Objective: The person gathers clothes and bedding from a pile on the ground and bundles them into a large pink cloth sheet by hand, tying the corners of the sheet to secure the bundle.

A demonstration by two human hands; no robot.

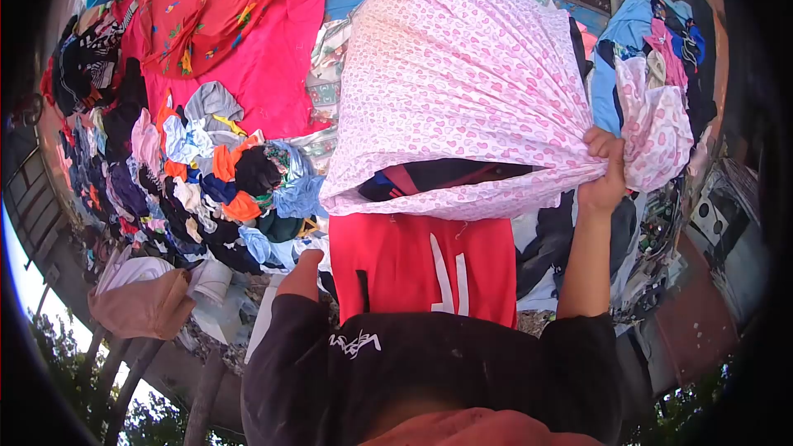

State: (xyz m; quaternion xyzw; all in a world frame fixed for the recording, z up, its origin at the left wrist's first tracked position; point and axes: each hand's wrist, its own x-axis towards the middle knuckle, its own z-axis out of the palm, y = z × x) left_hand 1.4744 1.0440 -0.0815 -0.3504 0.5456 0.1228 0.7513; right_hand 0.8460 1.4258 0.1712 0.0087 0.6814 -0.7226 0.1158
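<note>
A large white cloth (pixel 462 74) with a pink heart-like print spreads across the middle, bulging and gathered into folds toward its right side. My right hand (pixel 605 169) is closed around the bunched corner of this cloth, and a loose end hangs to the right of my fist. Along the cloth's lower edge a slit-like gap shows dark and red fabric (pixel 438 175) inside. My left forearm reaches up at the left of a red cloth (pixel 396 260) with white stripes. The fingers of my left hand (pixel 309 261) cannot be made out.
Heaped mixed clothes (pixel 206 182) cover the left side. Behind them lies a bright pink-red sheet (pixel 273 74) under a flowered red cloth (pixel 206 8). More clothes (pixel 640 49) are piled at the right. A brown bag-like item (pixel 144 304) is at the lower left.
</note>
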